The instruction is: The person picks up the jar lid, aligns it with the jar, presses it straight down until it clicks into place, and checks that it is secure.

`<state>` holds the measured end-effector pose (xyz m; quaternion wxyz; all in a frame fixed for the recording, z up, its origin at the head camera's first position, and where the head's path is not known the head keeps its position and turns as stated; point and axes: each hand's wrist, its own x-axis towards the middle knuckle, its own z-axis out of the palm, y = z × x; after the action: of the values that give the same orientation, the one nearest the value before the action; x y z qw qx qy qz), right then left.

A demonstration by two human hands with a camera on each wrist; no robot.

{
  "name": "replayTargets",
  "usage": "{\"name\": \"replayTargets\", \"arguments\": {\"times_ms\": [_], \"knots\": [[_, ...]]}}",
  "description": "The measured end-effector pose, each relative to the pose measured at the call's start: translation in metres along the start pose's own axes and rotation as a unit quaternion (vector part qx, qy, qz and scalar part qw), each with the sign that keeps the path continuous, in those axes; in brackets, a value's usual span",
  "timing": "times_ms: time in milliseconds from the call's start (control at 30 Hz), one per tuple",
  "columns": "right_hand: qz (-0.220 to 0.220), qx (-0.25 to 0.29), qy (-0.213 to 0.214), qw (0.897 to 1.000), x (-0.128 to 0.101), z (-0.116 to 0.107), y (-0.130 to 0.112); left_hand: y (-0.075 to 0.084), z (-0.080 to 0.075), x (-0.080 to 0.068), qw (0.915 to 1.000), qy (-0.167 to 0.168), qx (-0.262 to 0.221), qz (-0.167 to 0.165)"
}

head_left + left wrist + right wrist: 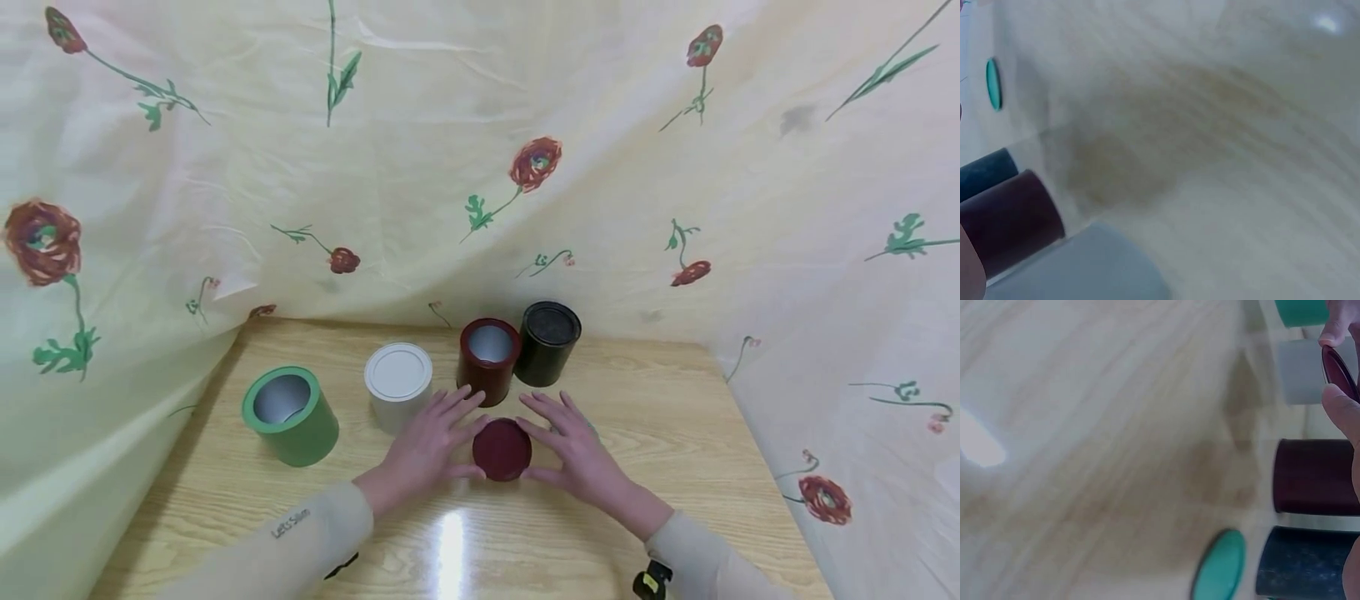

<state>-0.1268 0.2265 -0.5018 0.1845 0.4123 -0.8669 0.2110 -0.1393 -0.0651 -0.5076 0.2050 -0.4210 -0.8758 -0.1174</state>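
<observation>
A dark red round lid (502, 450) is held above the table between both hands. My left hand (422, 443) grips its left edge with thumb and finger, and my right hand (573, 450) grips the right edge the same way. Tilted, the lid (1339, 372) shows between the thumbs in the right wrist view. Just beyond the hands stands a matching dark red can (483, 375), uncovered at the top. Only a bit of the left hand (969, 269) enters the left wrist view, near the dark red can (1010, 219).
A white lidded can (397, 383) and an open green can (296, 425) stand to the left. Touching or close beside the red can is a black lidded can (550, 342). A green lid (1219, 565) lies on the table, mostly behind the right hand. Flowered cloth (420, 167) hangs behind.
</observation>
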Motion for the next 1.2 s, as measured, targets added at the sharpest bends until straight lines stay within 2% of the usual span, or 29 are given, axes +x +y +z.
{"name": "replayTargets", "arguments": {"times_ms": [100,433,600,700,833,1200], "knots": [[-0.003,-0.01,0.001,1.0,0.008,-0.007,0.003,-0.003,-0.009,0.008,0.9997,0.014,0.02,0.006],[-0.019,-0.019,0.022,0.999,0.033,-0.024,0.014,-0.014,-0.035,0.032,0.999,0.028,0.033,0.005],[-0.036,-0.014,0.046,0.998,0.048,-0.031,0.02,-0.023,-0.049,0.042,0.9988,0.021,0.043,0.001],[-0.043,-0.009,0.053,0.998,0.057,-0.035,0.023,-0.029,-0.056,0.048,0.9994,0.014,0.033,-0.004],[-0.045,-0.01,0.051,0.998,0.067,-0.039,0.029,-0.037,-0.061,0.057,0.9996,0.005,0.027,-0.008],[-0.038,-0.019,0.04,0.998,0.089,-0.047,0.041,-0.056,-0.068,0.075,0.9974,-0.012,0.071,-0.009]]}}
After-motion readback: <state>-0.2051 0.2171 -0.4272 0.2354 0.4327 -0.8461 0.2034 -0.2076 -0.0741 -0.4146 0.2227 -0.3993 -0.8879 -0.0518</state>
